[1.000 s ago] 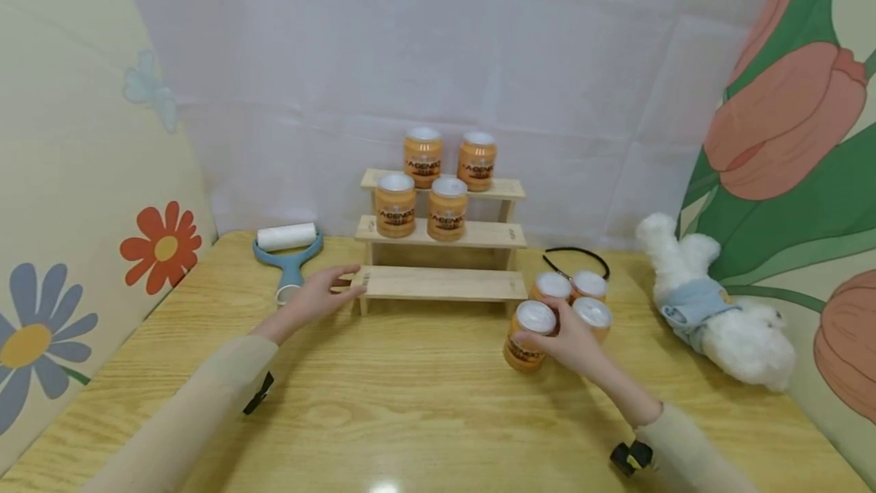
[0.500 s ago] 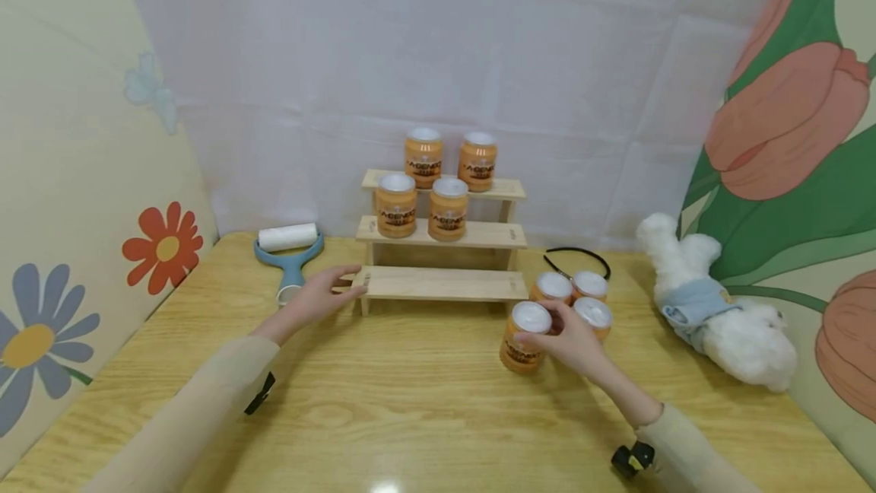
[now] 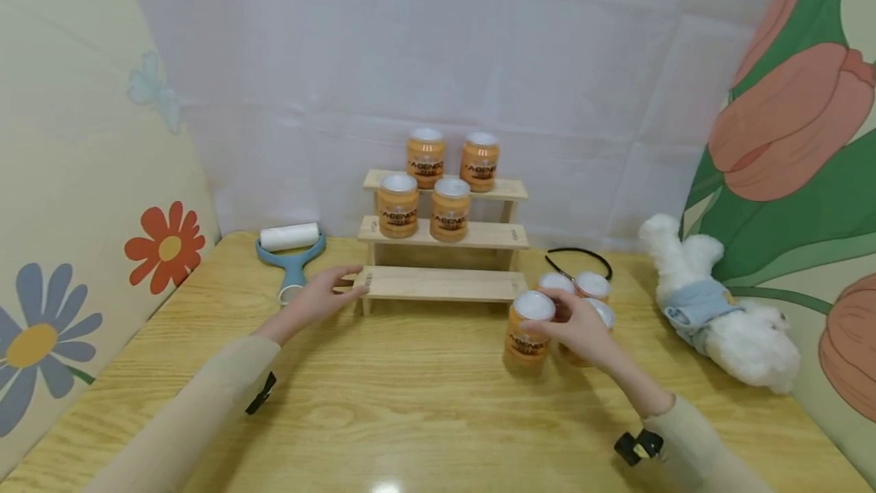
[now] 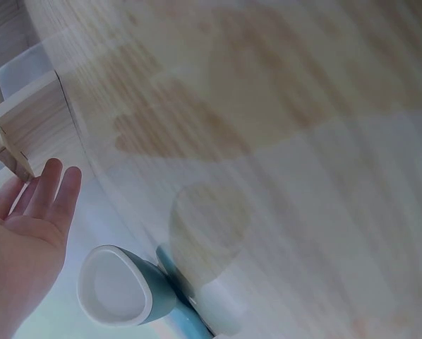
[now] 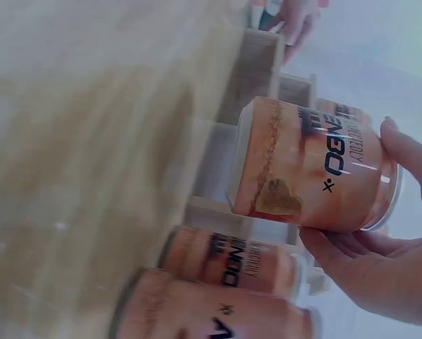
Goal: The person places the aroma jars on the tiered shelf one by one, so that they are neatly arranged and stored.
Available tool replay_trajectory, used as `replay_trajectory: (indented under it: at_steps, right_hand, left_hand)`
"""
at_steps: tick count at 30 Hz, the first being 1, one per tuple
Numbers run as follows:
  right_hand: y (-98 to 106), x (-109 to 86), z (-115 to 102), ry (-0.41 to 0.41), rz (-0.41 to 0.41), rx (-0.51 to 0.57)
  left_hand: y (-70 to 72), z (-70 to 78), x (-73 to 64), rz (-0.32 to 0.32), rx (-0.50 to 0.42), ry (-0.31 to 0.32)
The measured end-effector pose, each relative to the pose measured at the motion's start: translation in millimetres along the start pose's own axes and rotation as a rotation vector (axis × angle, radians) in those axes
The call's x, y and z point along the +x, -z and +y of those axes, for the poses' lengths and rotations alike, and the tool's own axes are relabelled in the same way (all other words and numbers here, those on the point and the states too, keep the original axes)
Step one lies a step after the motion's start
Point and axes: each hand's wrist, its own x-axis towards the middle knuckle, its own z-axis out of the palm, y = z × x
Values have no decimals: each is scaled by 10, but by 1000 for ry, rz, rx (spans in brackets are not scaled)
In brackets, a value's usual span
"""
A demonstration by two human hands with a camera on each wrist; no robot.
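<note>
The whole back is covered by a white cloth backdrop [image 3: 328, 59], with a wood-grain table [image 3: 411, 409] spread out in front. A three-tier wooden display stand [image 3: 438, 282] is placed near the cloth. Over to the right, a white plush toy [image 3: 718, 318] dressed in a light-blue top is laid down; off to the left, a blue-handled lint roller [image 3: 290, 258] is parked, white roll toward the back. One orange can [image 3: 527, 337] is grasped by the right hand [image 3: 585, 329], held just above the tabletop by the stand's right end. The left hand [image 3: 316, 299] is kept loose and released at the bottom tier's left end; whether wood is touched can't be told. A black headband [image 3: 582, 251] is seen behind the other orange cans [image 3: 449, 215]: three are bunched beside the right hand, partly hidden, two are stood on the middle tier, two on top.
</note>
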Motion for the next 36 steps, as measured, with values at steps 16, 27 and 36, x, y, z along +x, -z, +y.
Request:
replay_trajectory:
  at_steps: [16,27,36]
  right_hand:
    - [234,283,-360,21,-2,124]
    - [339,625,-580,16,51,115]
    - [382,901,-695,15,73,46]
  left_hand:
    - [-2,-38,16,11,9,-14]
    - [-5,-43,10,8,1,-17]
    - [-4,-57,19,13,6,-24]
